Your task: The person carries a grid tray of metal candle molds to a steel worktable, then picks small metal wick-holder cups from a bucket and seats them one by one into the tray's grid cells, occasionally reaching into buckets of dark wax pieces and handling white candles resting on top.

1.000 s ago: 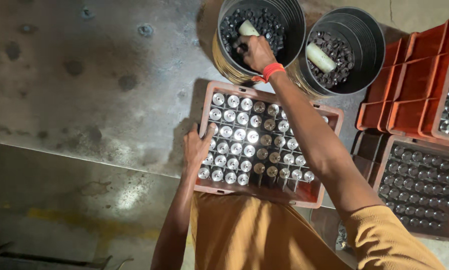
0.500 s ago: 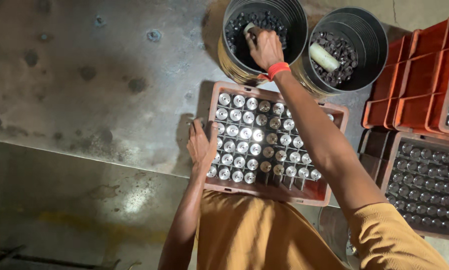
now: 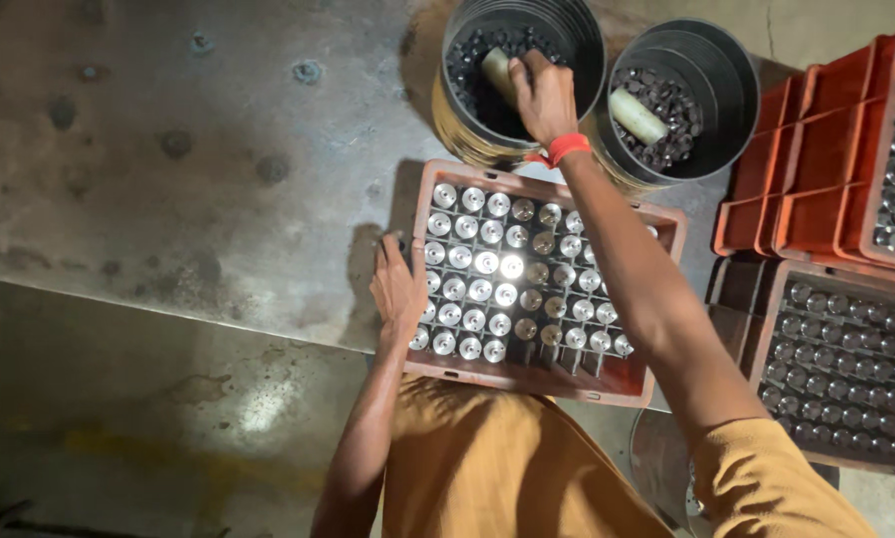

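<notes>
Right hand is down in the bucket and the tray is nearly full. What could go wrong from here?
The orange tray overhangs the table edge toward the body, steadied only by the left hand; a knock might tip it and spill the shiny metal cylinders.

The right hand reaches into the left black bucket of dark parts; the forearm passes above the upright cylinders and may topple some.

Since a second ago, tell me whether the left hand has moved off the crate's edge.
No. The left hand stays on the left wall of the orange crate, beside the same rows of shiny metal parts.
</notes>
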The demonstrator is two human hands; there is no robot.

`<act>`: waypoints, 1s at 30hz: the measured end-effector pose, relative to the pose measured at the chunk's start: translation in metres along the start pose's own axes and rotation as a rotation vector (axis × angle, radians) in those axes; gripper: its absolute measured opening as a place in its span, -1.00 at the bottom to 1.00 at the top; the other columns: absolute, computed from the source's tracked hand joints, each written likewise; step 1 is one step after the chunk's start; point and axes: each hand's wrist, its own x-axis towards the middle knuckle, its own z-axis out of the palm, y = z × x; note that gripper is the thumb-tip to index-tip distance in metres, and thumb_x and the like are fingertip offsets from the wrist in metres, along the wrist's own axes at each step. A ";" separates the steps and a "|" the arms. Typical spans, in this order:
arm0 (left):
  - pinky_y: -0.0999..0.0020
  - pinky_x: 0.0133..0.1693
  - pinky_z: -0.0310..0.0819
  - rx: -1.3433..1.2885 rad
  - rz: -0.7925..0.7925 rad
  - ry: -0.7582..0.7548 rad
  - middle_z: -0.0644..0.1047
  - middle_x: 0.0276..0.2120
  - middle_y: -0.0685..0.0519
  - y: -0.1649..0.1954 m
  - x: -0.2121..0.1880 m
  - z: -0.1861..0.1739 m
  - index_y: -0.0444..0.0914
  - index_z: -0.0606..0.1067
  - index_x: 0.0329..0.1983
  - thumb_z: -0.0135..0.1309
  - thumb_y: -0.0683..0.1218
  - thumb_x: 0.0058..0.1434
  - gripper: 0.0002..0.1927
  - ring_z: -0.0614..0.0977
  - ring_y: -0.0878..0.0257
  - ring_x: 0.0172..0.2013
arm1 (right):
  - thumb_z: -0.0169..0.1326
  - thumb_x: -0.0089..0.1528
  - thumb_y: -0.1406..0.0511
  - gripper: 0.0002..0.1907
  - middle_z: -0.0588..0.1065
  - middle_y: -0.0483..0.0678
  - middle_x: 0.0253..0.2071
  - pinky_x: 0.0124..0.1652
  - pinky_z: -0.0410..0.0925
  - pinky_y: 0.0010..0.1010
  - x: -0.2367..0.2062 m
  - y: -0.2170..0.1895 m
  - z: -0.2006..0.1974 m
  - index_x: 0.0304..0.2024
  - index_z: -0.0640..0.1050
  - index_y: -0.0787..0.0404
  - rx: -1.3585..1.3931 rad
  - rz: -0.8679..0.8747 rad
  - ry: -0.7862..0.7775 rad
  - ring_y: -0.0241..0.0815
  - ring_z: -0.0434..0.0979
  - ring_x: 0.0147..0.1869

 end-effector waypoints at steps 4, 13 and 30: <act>-0.09 -0.11 0.46 -0.119 0.100 0.073 0.55 -0.07 -0.26 -0.007 -0.006 -0.002 -0.29 0.43 0.07 0.00 0.05 0.43 -0.66 0.59 -0.26 -0.06 | 0.01 0.49 0.16 -0.56 0.41 -0.11 -0.56 -0.45 0.18 -0.45 -0.044 -0.008 -0.004 -0.42 0.49 0.32 0.553 0.250 0.110 -0.38 0.35 -0.48; 0.26 0.08 0.41 -1.049 -0.732 -0.336 0.49 0.02 0.13 -0.031 -0.109 0.047 -0.10 0.42 0.23 -0.20 0.16 0.46 -0.58 0.49 0.28 0.00 | 0.12 0.36 0.14 -0.71 0.57 -0.16 -0.38 -0.42 0.31 -0.56 -0.279 -0.099 -0.003 -0.18 0.61 0.24 0.791 0.708 -0.212 -0.41 0.45 -0.43; 0.40 -0.32 0.35 -1.899 -0.701 -0.339 0.49 -0.25 0.08 -0.077 -0.132 0.003 -0.25 0.43 -0.06 -0.10 0.00 0.54 -0.78 0.48 0.29 -0.32 | 0.27 0.23 0.36 -0.79 0.63 -0.03 -0.23 -0.20 0.42 -0.44 -0.306 -0.101 0.021 -0.07 0.67 0.19 0.669 0.734 -0.436 -0.27 0.54 -0.19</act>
